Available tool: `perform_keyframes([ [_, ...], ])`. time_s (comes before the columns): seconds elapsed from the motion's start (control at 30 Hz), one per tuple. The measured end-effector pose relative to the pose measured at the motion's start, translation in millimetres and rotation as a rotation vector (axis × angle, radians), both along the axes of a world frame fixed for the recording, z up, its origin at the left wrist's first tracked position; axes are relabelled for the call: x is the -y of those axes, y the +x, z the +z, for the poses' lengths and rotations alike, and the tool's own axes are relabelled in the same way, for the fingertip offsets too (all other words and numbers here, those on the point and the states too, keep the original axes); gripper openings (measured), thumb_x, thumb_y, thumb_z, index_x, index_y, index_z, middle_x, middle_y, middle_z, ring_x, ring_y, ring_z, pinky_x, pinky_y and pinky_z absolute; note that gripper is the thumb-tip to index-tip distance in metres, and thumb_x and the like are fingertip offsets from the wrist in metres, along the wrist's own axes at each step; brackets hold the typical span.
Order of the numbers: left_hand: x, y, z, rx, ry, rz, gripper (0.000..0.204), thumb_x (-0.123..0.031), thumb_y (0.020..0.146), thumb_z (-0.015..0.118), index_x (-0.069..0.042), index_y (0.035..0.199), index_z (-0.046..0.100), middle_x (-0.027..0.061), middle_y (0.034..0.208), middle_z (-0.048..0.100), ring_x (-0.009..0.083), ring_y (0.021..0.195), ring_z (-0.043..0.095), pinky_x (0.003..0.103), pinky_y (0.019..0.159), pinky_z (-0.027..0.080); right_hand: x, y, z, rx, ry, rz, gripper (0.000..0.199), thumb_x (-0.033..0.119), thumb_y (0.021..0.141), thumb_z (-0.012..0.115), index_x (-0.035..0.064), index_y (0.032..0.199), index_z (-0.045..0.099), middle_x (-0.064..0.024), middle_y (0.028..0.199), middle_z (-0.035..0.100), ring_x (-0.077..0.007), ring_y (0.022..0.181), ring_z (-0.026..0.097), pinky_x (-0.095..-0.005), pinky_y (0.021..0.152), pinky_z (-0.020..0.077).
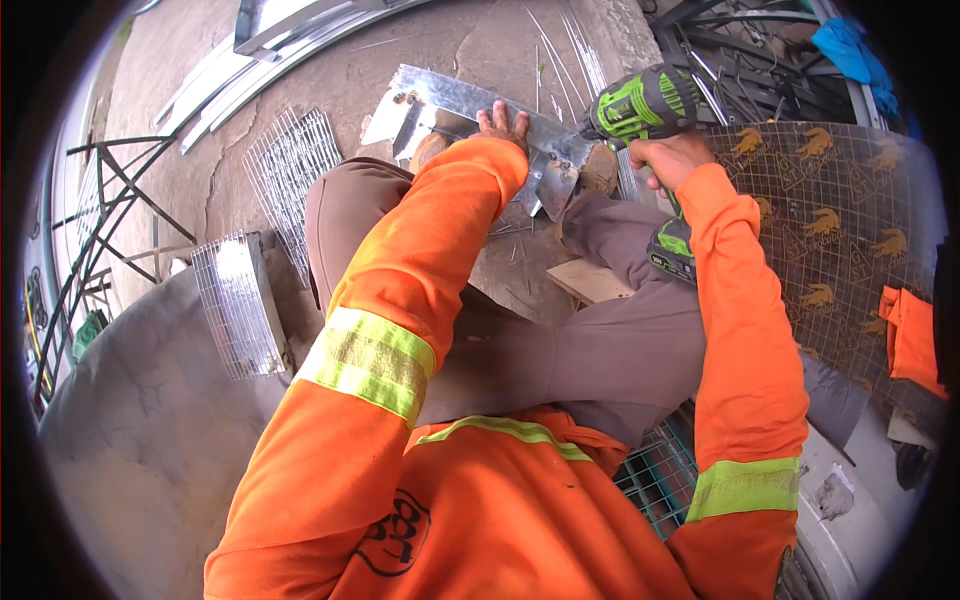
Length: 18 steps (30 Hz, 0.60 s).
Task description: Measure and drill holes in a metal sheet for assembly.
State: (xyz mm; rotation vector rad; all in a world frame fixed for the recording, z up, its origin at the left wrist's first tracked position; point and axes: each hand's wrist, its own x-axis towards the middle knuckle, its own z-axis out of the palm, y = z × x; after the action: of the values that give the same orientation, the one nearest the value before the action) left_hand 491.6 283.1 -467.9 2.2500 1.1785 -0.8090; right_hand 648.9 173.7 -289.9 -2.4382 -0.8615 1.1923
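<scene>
My right hand [672, 158] is wrapped round the handle of a green and black cordless drill [640, 105]. The drill's nose points left, at the right end of a bent sheet-metal piece [450, 100] that lies across my feet. My left hand [505, 128] rests on this shiny piece with its fingers stretched out, pressing on the upper face. Part of the metal is hidden behind my left hand and sleeve. Whether the drill's tip touches the metal is too small to tell. Brown shoes [598, 170] show beside and under the piece.
Wire mesh pieces [290, 160] lie to the left, with another mesh-covered metal piece [238, 300] nearer me. Long metal profiles [215, 95] and thin rods [555, 60] lie on the concrete floor. A black metal frame [105, 190] stands far left; a printed dark sheet [800, 220] spreads at right.
</scene>
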Motion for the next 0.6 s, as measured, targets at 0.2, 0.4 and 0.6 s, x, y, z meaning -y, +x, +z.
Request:
perform_keyframes([
  [0.2,-14,5,2,-0.063,0.011,-0.131,0.087,-0.017,0.086,0.062,-0.034,0.159,0.018,0.0145,0.168,0.005,0.0476,0.148,0.024,0.06,0.116,0.033,-5,6,-6,0.046,-0.068,0.028,0.02,0.025,0.072,0.068,0.0068,0.066,0.062,-0.0051,0.058,0.06,-0.0154,0.045,0.055,-0.0316,0.043,0.0427],
  [0.4,-15,0,4,-0.009,-0.056,-0.126,0.085,-0.018,0.087,0.06,-0.035,0.159,0.018,0.0145,0.168,0.005,0.047,0.148,0.023,0.056,0.118,0.031,-1,11,-11,0.034,-0.031,0.013,0.02,0.025,0.072,0.069,0.0064,0.067,0.064,-0.0052,0.059,0.061,-0.0143,0.046,0.054,-0.0316,0.043,0.0434],
  [0.6,-21,-7,-3,-0.014,-0.01,-0.101,0.086,-0.018,0.087,0.061,-0.032,0.159,0.017,0.0125,0.168,0.001,0.0464,0.149,0.019,0.059,0.117,0.032,-15,-2,4,0.084,-0.105,0.111,0.018,0.021,0.073,0.069,0.0037,0.069,0.063,-0.0027,0.057,0.057,-0.0113,0.046,0.053,-0.0311,0.042,0.0424],
])
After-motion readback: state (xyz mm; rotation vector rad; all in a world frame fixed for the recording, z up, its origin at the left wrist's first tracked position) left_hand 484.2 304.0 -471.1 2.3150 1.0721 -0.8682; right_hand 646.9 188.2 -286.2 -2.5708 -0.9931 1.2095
